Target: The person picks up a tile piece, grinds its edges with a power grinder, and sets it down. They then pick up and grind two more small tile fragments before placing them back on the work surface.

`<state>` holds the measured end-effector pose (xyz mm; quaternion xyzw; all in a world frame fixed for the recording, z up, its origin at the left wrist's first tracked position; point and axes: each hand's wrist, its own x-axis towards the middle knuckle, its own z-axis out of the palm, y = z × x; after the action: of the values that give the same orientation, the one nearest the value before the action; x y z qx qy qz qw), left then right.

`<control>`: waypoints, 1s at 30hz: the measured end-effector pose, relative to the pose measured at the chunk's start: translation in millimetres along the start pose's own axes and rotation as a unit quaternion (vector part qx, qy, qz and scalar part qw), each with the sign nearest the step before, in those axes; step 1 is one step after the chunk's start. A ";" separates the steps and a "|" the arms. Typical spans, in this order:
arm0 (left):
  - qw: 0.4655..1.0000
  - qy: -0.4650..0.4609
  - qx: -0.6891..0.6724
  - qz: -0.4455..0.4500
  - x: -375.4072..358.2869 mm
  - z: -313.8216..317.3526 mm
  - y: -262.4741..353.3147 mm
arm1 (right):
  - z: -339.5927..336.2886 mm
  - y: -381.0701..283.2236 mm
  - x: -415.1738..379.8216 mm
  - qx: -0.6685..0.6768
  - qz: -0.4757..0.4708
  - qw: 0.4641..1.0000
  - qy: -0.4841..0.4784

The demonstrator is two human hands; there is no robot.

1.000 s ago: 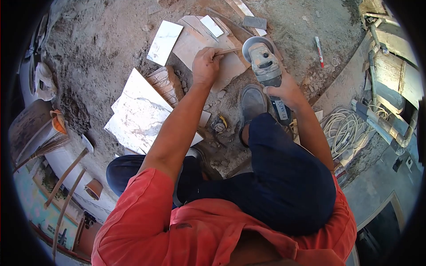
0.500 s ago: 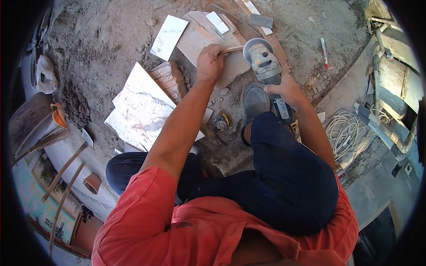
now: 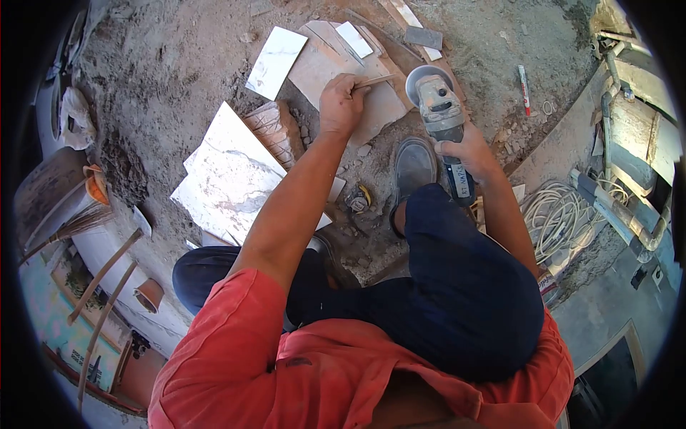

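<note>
My left hand (image 3: 341, 104) is closed on a thin strip (image 3: 374, 81), whose free end points right over a flat stone slab (image 3: 379, 114). My right hand (image 3: 468, 149) grips the body of an angle grinder (image 3: 439, 107) with its head pointing away from me. The grinder's pale round disc (image 3: 426, 82) is to the right of the strip's tip, with a gap between them. A small white tile piece (image 3: 354, 39) and a marbled white tile (image 3: 276, 63) lie on and beside the slab.
Large marbled tiles (image 3: 232, 175) lie on the dirt at left, beside a broken block (image 3: 275, 132). A tape measure (image 3: 359, 198) sits near my shoe (image 3: 414, 168). At right are a marker (image 3: 524, 91) and a coiled cable (image 3: 561, 218). A grey piece (image 3: 424, 38) is at the top.
The grinder in my right hand has moved right, away from the strip's tip, so a gap now shows. My left hand still holds the strip, almost unmoved.
</note>
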<state>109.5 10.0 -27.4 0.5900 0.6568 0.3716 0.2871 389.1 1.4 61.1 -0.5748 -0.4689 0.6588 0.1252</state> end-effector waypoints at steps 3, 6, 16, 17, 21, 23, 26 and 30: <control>0.999 -0.003 -0.013 -0.044 0.2 -5.1 6.6 | -3.4 4.5 -5.6 0.003 -0.007 1.000 0.003; 0.999 0.012 -0.026 -0.027 1.2 -4.8 3.7 | -4.9 1.2 -10.9 0.000 -0.009 1.000 -0.001; 0.998 0.012 -0.044 0.036 -12.4 -4.3 4.4 | -2.7 15.0 -11.8 -0.006 -0.037 0.999 0.012; 0.998 0.014 -0.043 0.036 -12.7 -5.0 5.7 | -2.4 12.8 -12.0 -0.001 -0.032 0.999 0.012; 0.981 -0.069 -0.136 -0.122 -19.2 -8.0 0.4 | 0.0 10.6 -16.3 0.024 -0.017 0.999 0.013; 0.964 -0.099 -0.172 -0.178 -18.5 -9.7 -1.5 | 0.0 10.6 -18.5 0.033 -0.012 0.999 0.019; 0.948 -0.139 -0.146 -0.246 -9.2 -14.9 9.7 | -2.7 15.6 -18.2 0.038 -0.005 0.999 0.014; 0.942 -0.160 -0.143 -0.258 -2.0 -10.7 10.6 | -3.0 17.6 -20.3 0.045 -0.007 0.999 0.023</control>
<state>107.0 6.8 -12.8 0.4049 0.6715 0.2758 0.5559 404.5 -20.9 61.0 -0.5802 -0.4401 0.6648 0.1665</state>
